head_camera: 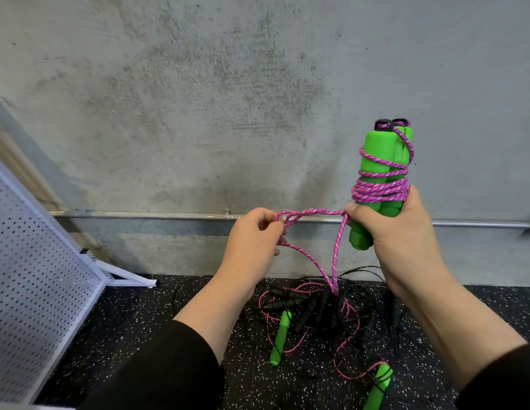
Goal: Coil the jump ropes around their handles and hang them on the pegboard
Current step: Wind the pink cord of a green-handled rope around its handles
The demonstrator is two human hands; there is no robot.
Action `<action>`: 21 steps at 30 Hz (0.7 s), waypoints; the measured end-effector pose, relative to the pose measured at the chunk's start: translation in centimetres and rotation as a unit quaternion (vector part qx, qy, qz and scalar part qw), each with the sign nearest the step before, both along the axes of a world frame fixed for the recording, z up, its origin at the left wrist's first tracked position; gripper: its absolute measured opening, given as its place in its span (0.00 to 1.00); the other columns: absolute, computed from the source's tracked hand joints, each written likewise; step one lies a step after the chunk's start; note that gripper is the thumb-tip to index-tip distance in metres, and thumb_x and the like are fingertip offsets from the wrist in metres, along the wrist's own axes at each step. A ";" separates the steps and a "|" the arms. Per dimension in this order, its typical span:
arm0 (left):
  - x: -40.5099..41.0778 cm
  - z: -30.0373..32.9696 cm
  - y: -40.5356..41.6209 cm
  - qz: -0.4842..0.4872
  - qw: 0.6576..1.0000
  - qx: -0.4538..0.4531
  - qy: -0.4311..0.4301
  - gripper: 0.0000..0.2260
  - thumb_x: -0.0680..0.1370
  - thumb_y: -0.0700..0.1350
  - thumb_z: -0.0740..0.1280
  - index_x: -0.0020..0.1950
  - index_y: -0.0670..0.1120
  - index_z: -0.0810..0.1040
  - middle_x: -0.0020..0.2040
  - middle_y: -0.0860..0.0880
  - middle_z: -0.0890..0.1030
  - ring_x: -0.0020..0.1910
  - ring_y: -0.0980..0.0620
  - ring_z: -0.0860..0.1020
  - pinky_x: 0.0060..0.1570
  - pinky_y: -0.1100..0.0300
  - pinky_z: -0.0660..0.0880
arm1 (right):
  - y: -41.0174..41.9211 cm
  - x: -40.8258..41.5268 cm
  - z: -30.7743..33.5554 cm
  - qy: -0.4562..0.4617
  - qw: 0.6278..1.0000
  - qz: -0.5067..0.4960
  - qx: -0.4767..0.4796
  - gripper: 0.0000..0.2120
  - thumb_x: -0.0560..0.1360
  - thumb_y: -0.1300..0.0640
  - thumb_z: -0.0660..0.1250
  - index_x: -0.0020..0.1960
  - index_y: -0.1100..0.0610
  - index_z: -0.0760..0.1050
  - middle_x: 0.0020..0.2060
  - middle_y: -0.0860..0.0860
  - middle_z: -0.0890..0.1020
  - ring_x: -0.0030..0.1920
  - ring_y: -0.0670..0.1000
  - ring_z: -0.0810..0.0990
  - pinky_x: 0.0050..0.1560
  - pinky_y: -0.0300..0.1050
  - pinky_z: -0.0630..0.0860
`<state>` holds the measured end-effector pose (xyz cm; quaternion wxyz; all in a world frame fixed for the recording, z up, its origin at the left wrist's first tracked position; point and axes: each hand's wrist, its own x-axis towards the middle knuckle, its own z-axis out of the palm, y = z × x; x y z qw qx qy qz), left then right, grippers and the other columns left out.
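Right hand [397, 232] grips green handles [382, 161] (upright); left hand [252, 238] pinches rope [302, 215].

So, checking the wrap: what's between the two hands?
Head view: a taut stretch of pink rope runs from the left hand to the right hand.

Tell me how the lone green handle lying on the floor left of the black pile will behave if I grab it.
The green handle looks like foam: probably light and grippy. Its pink cord runs into the tangled pile, so it will likely drag and snag.
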<state>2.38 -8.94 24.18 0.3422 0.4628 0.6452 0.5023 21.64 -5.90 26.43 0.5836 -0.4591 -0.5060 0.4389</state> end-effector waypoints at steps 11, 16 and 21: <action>0.7 -0.2 -0.1 -0.069 0.997 -0.012 0.017 0.08 0.79 0.44 0.71 0.40 0.48 0.84 0.36 0.45 0.83 0.33 0.55 0.74 0.40 0.57 0.71 | -0.9 -1.1 0.3 -0.149 0.985 0.080 0.039 0.20 0.69 0.63 0.79 0.54 0.53 0.72 0.37 0.47 0.79 0.33 0.39 0.74 0.34 0.35 0.73; 0.9 -0.1 -0.3 -0.080 0.996 -0.019 0.018 0.08 0.78 0.44 0.72 0.38 0.47 0.84 0.34 0.48 0.80 0.34 0.54 0.73 0.40 0.56 0.71 | -0.9 -1.2 -0.1 -0.198 0.973 0.111 0.047 0.21 0.69 0.60 0.79 0.52 0.47 0.71 0.35 0.44 0.80 0.32 0.42 0.74 0.32 0.40 0.73; 1.1 0.4 -0.6 -0.102 0.994 -0.009 -0.030 0.08 0.79 0.40 0.69 0.43 0.39 0.84 0.34 0.50 0.81 0.34 0.56 0.74 0.41 0.57 0.71 | -1.2 -1.5 -0.8 -0.261 0.956 0.130 0.035 0.21 0.68 0.57 0.80 0.52 0.44 0.71 0.37 0.41 0.81 0.31 0.39 0.73 0.31 0.35 0.70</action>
